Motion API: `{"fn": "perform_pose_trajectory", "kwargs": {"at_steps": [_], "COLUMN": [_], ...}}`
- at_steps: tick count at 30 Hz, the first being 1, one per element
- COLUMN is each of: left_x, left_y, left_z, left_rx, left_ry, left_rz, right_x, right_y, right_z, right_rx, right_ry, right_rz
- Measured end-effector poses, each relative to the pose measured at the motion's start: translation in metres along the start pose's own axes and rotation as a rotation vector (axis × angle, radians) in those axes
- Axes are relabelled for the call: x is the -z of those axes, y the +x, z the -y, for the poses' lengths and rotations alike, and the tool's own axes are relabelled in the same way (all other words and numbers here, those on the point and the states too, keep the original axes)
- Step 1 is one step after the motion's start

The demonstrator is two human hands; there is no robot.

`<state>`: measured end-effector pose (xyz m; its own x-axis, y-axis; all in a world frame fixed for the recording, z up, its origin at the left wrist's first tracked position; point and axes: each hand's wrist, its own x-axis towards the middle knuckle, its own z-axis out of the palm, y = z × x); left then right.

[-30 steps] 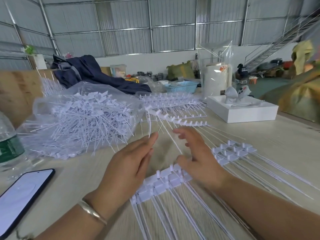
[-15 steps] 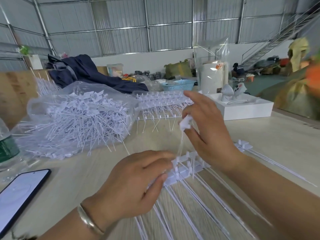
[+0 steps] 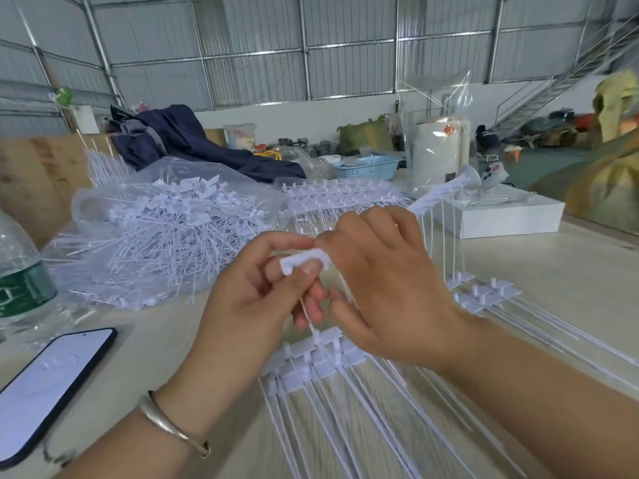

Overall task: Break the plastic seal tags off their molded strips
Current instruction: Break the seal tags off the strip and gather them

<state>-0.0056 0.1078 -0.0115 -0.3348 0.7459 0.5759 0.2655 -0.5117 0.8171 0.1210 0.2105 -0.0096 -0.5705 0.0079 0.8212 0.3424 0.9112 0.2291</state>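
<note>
Seal tags in question: one white tag (image 3: 304, 262) is raised above the surface (image 3: 553, 271), pinched at its flat head between thumb and forefinger of the left hand (image 3: 256, 305). Its thin tail runs down to a molded strip (image 3: 321, 364) lying flat below. The right hand (image 3: 383, 288) is curled against the same tag from the other side, its fingertips closed on the head; the exact contact is partly hidden behind the left fingers. A second strip (image 3: 480, 292) lies further right, and its tails rise toward a white bundle behind the right hand; what holds that bundle cannot be determined.

Findings on risk:
- The tail appears joined to the strip at its lower end. A straight pull, rather than a twist, is judged likely to lift the whole strip and drag its neighbours out of line.
- The tail is thin; a jerk could stretch or snap it mid-length instead of at the joint, spoiling the tag.
- Neither hand presses the strip down, so it is free to slide.
- A released tag could spring toward the phone (image 3: 52, 385) or water bottle (image 3: 20, 271) at left instead of the bagged pile of loose tags (image 3: 166, 233).
</note>
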Motion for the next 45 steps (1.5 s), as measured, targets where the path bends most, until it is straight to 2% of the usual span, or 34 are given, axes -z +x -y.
{"fn": "perform_pose_trajectory", "kwargs": {"at_steps": [2,5,7,10,13,15,19,23,25,27,29,31,34,38,42,45], "left_x": [0.002,0.004,0.007,0.010,0.013,0.016,0.021,0.020,0.021,0.023,0.025,0.025,0.027,0.026,0.024,0.025], "left_y": [0.000,0.000,0.001,0.004,0.003,0.003,0.004,0.001,-0.001,-0.002,-0.002,-0.002,-0.002,-0.002,-0.003,-0.004], "left_z": [-0.001,0.002,0.007,0.017,0.024,0.026,0.028,0.033,0.037,0.038,0.037,0.036,0.039,0.040,0.043,0.042], "left_rx": [0.086,0.324,0.447,0.520,0.572,0.621,0.715,0.744,0.690,0.648,0.622,0.611,0.653,0.655,0.507,0.563], "left_ry": [-0.116,-0.384,-0.574,-0.682,-0.688,-0.696,-0.616,-0.262,-0.072,0.000,-0.013,-0.100,-0.261,-0.312,-0.038,-0.190], "left_rz": [-0.023,0.022,0.060,0.097,0.111,0.125,0.102,0.042,0.019,0.020,0.049,0.116,0.164,0.132,0.049,0.075], "right_x": [0.006,0.012,0.013,0.018,0.022,0.022,0.015,0.002,-0.006,-0.014,-0.020,-0.021,-0.016,-0.010,-0.008,-0.007], "right_y": [0.000,0.000,0.002,0.005,0.011,0.013,0.010,0.001,-0.006,-0.016,-0.024,-0.027,-0.027,-0.023,-0.024,-0.024], "right_z": [-0.003,-0.008,-0.014,-0.022,-0.019,-0.012,-0.009,-0.004,-0.002,-0.003,-0.005,-0.008,-0.014,-0.020,-0.025,-0.028], "right_rx": [-0.027,-0.130,-0.148,-0.048,0.074,0.122,0.085,0.018,-0.084,-0.182,-0.385,-0.635,-0.733,-0.739,-0.741,-0.696], "right_ry": [0.113,0.150,0.056,-0.129,-0.193,-0.189,-0.187,-0.262,-0.168,-0.029,0.323,0.820,1.149,1.251,1.265,1.244], "right_rz": [0.051,0.054,0.025,-0.055,-0.155,-0.162,0.062,0.364,0.556,0.634,0.676,0.633,0.499,0.441,0.428,0.473]}}
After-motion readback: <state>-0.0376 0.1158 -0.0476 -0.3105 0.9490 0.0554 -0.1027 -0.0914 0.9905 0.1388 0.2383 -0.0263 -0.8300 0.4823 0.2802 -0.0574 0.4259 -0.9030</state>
